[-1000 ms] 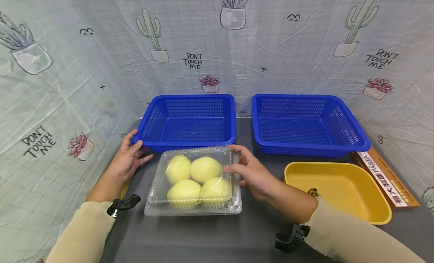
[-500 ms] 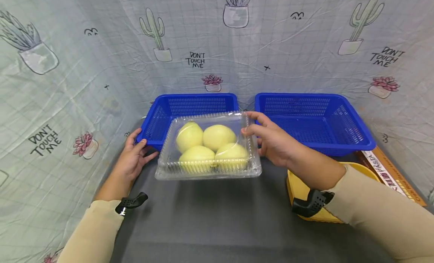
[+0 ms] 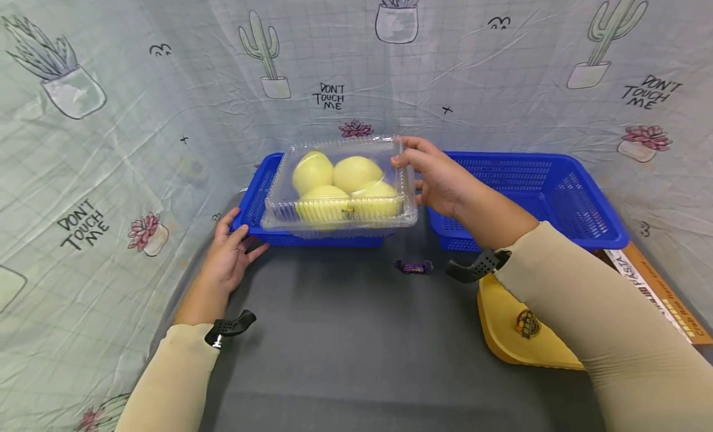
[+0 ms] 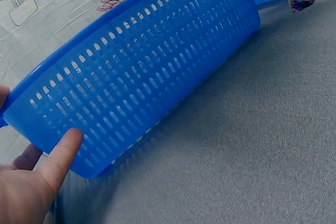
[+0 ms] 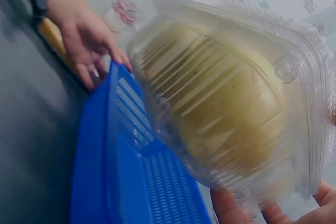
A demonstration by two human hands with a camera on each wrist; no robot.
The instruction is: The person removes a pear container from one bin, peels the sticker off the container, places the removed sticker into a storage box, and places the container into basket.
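My right hand [image 3: 445,178] grips the right edge of a clear plastic clamshell box [image 3: 409,216], thumb on top and fingers below. Inside the box sit several round, pale yellow-green fruits [image 3: 358,174]; their exact kind is unclear. The box is held in the air over the left blue basket [image 3: 328,241], slightly tilted, hiding most of its inside. My left hand [image 3: 225,262] holds that basket's front left corner. In the left wrist view one finger [image 4: 62,156] lies against the basket's slotted wall [image 4: 131,82]. From the right wrist view, part of the basket's interior [image 5: 157,182] shows beneath the box.
A second blue basket [image 3: 579,190] stands to the right. In front of it is a yellow tray [image 3: 501,333], partly under my right sleeve. A pasta box [image 3: 663,293] lies at the far right. One small purple-wrapped sweet [image 3: 413,267] lies on the grey table.
My right hand has lifted the clamshell box from the table, up and away over the left basket. The purple-wrapped sweet has come into view. My left hand has stayed at the basket corner.
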